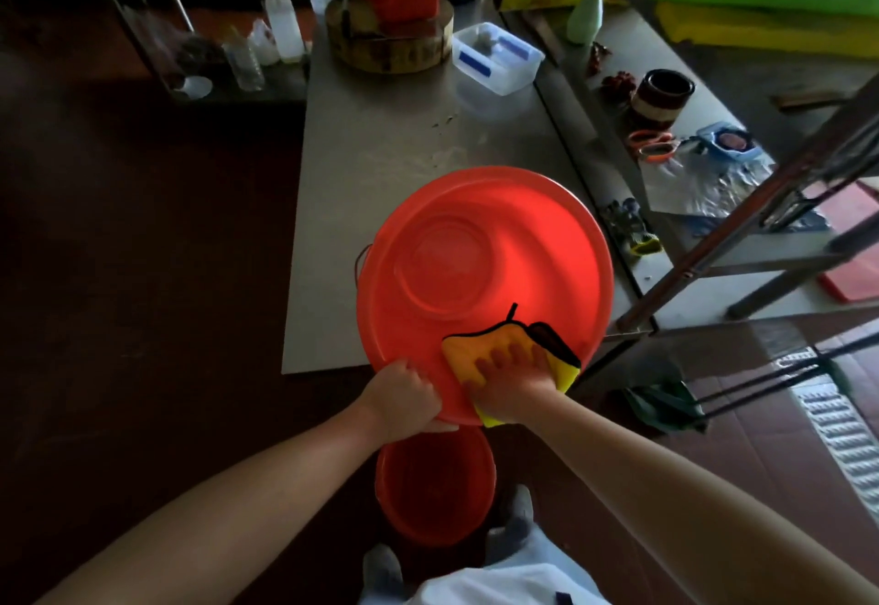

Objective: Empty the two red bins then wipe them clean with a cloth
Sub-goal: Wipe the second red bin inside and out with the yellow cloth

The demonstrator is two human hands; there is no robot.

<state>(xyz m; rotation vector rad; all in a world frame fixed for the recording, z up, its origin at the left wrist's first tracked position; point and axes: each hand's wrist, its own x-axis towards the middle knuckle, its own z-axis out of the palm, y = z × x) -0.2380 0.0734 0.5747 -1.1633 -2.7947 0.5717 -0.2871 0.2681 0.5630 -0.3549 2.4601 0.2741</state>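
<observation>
Large red bin (pixel 475 248) tilted at near end of steel worktop (pixel 380 138), open mouth toward camera. Left hand (pixel 406 400) curled over near rim, grip clamped on it. Right hand (pixel 516 378) flat, fingers spread, grip apart, pressing yellow cloth (pixel 468 348) against inner wall; cloth laps over rim. Second red bin (pixel 435 495) upright on floor below, beside feet.

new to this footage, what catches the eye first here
The big red basin at the near end of the steel table dominates the view. The left hand holds its near rim while the right hand presses a yellow cloth inside it. A second red bucket sits on the floor below.
</observation>
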